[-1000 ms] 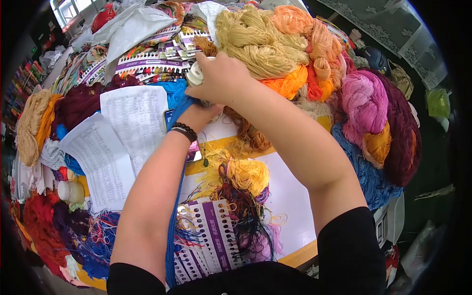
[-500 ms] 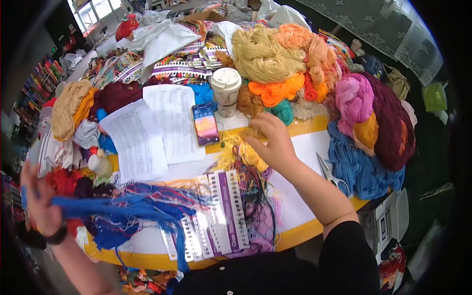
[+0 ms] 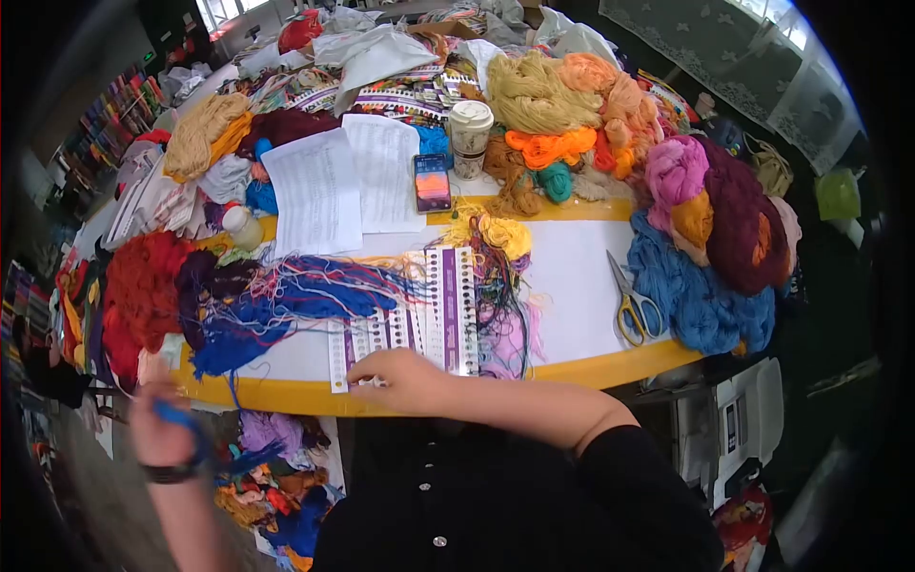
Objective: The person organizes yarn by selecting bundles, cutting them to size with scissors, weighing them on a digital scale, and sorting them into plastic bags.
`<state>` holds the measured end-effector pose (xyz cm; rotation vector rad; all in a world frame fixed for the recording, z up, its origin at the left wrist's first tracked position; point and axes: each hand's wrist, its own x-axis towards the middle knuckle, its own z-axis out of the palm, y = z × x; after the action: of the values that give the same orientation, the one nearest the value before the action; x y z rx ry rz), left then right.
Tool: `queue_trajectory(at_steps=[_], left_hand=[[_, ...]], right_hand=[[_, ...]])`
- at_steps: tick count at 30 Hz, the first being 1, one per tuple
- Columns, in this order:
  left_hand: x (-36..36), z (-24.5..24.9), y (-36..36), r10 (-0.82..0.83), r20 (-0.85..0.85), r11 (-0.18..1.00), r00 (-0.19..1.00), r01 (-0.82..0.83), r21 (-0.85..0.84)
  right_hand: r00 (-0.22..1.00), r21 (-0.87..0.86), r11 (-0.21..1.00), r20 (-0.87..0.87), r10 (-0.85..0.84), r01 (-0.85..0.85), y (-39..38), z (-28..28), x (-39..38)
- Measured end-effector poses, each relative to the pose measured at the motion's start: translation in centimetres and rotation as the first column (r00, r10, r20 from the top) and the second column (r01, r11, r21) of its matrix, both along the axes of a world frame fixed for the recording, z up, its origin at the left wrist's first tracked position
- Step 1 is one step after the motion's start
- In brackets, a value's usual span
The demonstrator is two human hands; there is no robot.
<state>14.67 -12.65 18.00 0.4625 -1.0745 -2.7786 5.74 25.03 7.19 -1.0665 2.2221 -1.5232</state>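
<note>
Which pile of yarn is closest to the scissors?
The big blue heap, right beside the scissors. The pink and dark red yarn lie farther back.

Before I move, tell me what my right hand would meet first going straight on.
Your right hand would probably meet the leftmost white card near its lower end, though depth is unclear.

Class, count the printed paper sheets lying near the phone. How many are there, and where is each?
2. The left sheet lies farther from the phone; the right sheet lies between them. More could be hidden underneath.
</note>
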Motion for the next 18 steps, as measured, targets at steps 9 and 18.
queue_trajectory(at_steps=[9, 18], left_hand=[[1.5, -13.4, 13.5, -0.19, 0.043, 0.776, 0.981, 0.123, 0.618], [3.8, -10.7, 16.4, -0.288, -0.015, 0.861, 0.958, 0.252, -0.442]], right_hand=[[0.911, 0.086, 0.925, 0.229, 0.344, -0.371, -5.3, -2.5, 6.9], [0.998, 0.153, 0.988, 0.06, -0.026, 0.017, -2.8, -1.8, 5.9]])
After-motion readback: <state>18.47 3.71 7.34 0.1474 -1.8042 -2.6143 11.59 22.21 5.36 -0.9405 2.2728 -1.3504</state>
